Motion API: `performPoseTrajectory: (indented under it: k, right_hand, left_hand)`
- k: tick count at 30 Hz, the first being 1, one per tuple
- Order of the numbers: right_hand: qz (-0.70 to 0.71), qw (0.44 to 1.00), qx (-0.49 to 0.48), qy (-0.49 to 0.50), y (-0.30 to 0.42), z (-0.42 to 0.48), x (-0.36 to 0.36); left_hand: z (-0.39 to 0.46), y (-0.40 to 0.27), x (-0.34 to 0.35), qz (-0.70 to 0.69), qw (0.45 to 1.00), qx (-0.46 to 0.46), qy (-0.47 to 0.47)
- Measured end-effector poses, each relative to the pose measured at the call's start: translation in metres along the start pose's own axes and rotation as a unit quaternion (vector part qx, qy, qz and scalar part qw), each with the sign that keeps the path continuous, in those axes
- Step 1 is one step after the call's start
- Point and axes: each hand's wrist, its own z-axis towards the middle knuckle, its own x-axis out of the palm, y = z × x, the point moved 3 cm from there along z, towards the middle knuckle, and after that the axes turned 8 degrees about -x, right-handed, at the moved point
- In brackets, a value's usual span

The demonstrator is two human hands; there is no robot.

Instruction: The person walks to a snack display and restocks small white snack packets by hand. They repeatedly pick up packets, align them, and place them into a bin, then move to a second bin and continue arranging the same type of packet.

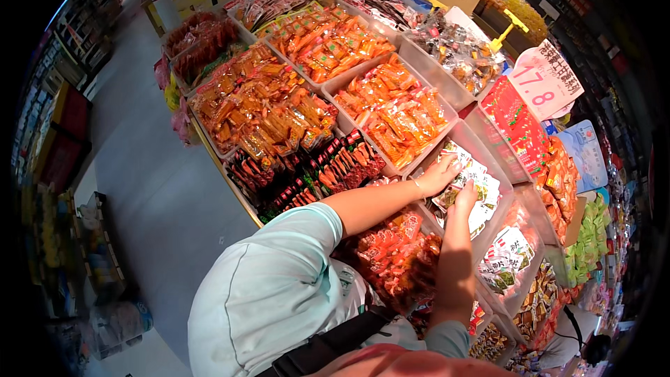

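Note:
Small white-and-green snack packets fill a translucent plastic bin in front of me. My left hand reaches in over the far-left part of these packets, its fingers touching them. Close beside it, my right hand is among the same packets, thumb up. Whether either hand grips a packet is not clear, as the fingers partly cover what lies beneath. A thin bracelet circles my left wrist.
Adjoining bins hold orange snack packets, dark-and-red packets and red packets. A price sign and a yellow sign clip rise behind. Grey floor runs along the left, past shelves.

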Motion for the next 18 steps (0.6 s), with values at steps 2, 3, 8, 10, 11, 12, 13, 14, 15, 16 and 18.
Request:
performPoseTrajectory:
  k: [2,3,8,10,11,12,13,14,15,16,18]
  right_hand:
    - [-0.032,0.998,-0.053,-0.003,0.013,-0.009,0.012]
    - [-0.055,0.997,-0.056,0.006,0.016,-0.012,0.014]
    - [0.019,0.995,-0.095,0.015,-0.002,0.000,0.006]
    - [0.001,0.996,-0.084,0.010,-0.008,0.001,0.007]
    - [-0.008,0.997,-0.079,0.008,-0.010,0.002,0.007]
    - [0.063,0.994,-0.086,0.009,-0.001,-0.010,0.018]
    - [0.110,0.992,-0.061,-0.010,-0.004,-0.007,0.014]
    - [0.088,0.996,-0.001,0.004,-0.009,-0.005,0.010]
    - [0.013,0.997,0.066,0.041,-0.017,-0.005,0.007]
    - [-0.064,0.986,0.126,0.085,-0.025,-0.004,0.001]
    - [-0.230,0.922,0.246,0.192,-0.021,-0.026,0.012]
  left_hand:
    - [0.011,0.025,0.005,-0.008,0.992,-0.091,0.088]
    - [0.011,0.022,0.009,-0.041,0.974,-0.146,0.166]
    - [-0.005,-0.013,0.009,-0.139,0.971,-0.091,0.173]
    - [-0.001,0.004,0.005,-0.071,0.985,-0.101,0.117]
    - [0.003,0.011,0.003,-0.077,0.986,-0.099,0.107]
    - [0.005,0.018,-0.002,-0.099,0.988,-0.093,0.079]
    - [0.004,0.012,0.000,-0.123,0.987,-0.085,0.062]
    - [0.005,0.005,-0.003,-0.170,0.982,-0.069,0.051]
    - [0.009,0.010,-0.005,-0.212,0.975,-0.056,0.031]
    - [0.010,0.010,-0.006,-0.212,0.975,-0.052,0.030]
    - [0.009,0.012,-0.013,-0.195,0.980,-0.049,0.003]
